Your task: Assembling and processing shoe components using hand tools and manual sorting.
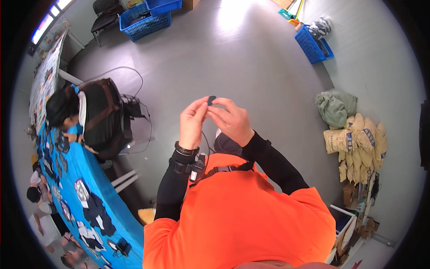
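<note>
In front of my chest, above the floor, my left hand (191,124) and my right hand (234,122) come together with bent fingers. Between the fingertips is a small dark flat piece (211,100) with a rounded top; its material is too small to tell. The fingers of both hands are closed on it, and they hide its lower part. My left wrist wears dark bands and a small black device (196,170). A thin black cable (208,142) runs below the hands, next to this device.
At left, a table under a blue cloth (96,172) bears several dark and white fabric pieces. A person (101,116) in black leans over it; others stand beyond. Blue baskets (145,28) stand at the back. A blue basket (312,47) and tan sacks (356,141) line the right wall.
</note>
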### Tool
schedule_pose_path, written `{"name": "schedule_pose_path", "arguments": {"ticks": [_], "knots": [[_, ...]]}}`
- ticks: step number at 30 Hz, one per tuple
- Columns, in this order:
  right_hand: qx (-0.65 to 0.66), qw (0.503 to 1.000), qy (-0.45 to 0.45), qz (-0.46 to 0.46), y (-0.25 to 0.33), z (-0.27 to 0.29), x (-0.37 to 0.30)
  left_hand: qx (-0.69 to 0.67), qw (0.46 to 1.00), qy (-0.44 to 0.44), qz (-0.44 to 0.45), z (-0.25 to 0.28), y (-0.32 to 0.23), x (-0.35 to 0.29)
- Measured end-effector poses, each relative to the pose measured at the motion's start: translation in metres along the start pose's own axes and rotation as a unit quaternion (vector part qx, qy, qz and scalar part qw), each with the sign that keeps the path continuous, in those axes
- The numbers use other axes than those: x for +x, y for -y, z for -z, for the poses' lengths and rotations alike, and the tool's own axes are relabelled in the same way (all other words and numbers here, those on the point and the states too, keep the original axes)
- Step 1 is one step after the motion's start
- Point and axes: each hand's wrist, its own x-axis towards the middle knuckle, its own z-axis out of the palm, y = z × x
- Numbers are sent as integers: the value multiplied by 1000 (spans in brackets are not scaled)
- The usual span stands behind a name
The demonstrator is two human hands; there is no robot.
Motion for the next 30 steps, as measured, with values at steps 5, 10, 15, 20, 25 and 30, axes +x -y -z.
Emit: {"name": "schedule_pose_path", "arguments": {"ticks": [5, 10, 15, 20, 25, 30], "knots": [[273, 908, 75, -308, -80, -45, 70, 47, 998, -28, 7, 22, -31, 106], [432, 747, 266, -430, -150, -111, 187, 105, 992, -65, -10, 66, -70, 189], [395, 726, 484, -287, -157, -198, 280, 114, 972, -184, -88, 99, -113, 228], [351, 700, 565, -259, -177, -301, 346, 17, 969, -214, -126, 164, -121, 303], [355, 636, 630, -269, -162, -419, 430, -71, 935, -291, -189, 236, -161, 365], [376, 593, 675, -228, -114, -525, 480, -208, 868, -385, -235, 310, -199, 393]]}}
